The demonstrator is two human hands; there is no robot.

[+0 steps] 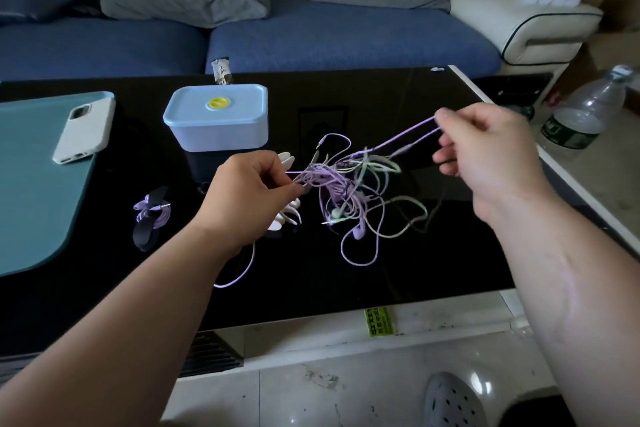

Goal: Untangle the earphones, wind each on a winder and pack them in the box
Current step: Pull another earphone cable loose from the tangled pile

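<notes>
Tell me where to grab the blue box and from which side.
Come from above and hold the blue box by its left and right walls just under the lid; the rim overhangs there like a ledge, and both sides look free.

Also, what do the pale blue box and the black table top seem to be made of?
The box looks like matte plastic: a soft, even sheen and rounded moulded corners. The table top seems to be glossy glass or lacquer, since it reflects the box; I cannot tell which.

Lilac earphones (pixel 332 184), pale-blue box (pixel 218 135) (yellow spot (pixel 217 103)), black table (pixel 381 274)
</notes>
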